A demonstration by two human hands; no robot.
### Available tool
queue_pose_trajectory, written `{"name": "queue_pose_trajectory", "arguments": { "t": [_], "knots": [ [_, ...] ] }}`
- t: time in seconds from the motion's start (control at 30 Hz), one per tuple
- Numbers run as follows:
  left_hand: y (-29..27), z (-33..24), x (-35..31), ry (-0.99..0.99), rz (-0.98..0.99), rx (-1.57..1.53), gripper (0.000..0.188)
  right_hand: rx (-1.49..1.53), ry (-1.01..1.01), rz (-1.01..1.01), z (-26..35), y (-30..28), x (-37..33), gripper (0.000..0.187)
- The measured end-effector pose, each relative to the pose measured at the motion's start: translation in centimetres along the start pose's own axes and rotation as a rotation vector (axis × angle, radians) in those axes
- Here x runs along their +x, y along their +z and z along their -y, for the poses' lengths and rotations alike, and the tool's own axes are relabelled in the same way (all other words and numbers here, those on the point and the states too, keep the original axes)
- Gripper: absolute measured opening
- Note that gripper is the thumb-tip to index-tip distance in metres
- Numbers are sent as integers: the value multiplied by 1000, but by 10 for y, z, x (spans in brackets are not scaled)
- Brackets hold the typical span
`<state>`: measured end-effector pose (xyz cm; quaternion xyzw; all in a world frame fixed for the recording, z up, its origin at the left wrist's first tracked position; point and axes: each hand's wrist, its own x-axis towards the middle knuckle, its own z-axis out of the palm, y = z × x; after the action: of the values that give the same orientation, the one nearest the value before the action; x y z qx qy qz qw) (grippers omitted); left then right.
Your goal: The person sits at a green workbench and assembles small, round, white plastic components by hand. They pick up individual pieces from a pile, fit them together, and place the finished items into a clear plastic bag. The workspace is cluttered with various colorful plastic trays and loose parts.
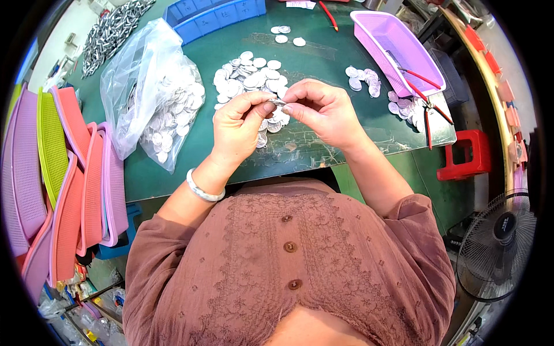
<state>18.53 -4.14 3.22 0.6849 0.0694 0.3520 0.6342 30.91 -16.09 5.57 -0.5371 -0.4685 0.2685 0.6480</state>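
Note:
Above the green table (231,179), my left hand (238,122) and my right hand (323,115) meet in front of me. Thumb and fingers of each pinch a small silvery metal disc (277,102), seen nearly edge-on; the fingertips hide part of it. Just behind and beneath them spreads a pile of silvery round discs (242,75). Left of the pile lies a clear plastic bag (135,75) holding many more discs. Smaller groups of discs (363,78) rest to the right, some beside red-handled pliers (428,109) at the table's right corner.
A purple basket (360,20) stands at the back right, a blue divided bin (216,20) at the back. Metal parts (112,34) are heaped at the far left. Stacked coloured baskets (52,150) flank the table's left side; a red stool (479,155) and a fan (502,248) are at right.

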Motion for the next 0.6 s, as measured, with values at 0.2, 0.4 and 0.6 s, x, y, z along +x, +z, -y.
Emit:
{"name": "queue_pose_trajectory", "arguments": {
  "t": [0.2, 0.4, 0.6],
  "knots": [
    [-3, -2, 3, 19, 1, 9, 15, -202, -196, -23, 3, 3, 5, 9],
    [-11, -3, 5, -14, 12, -17, 16, -261, -243, -40, 5, 11, 10, 9],
    [-18, 1, 6, -71, 23, -107, 18, -393, -334, -54, 2, 18, 16, 10]
  ]
}}
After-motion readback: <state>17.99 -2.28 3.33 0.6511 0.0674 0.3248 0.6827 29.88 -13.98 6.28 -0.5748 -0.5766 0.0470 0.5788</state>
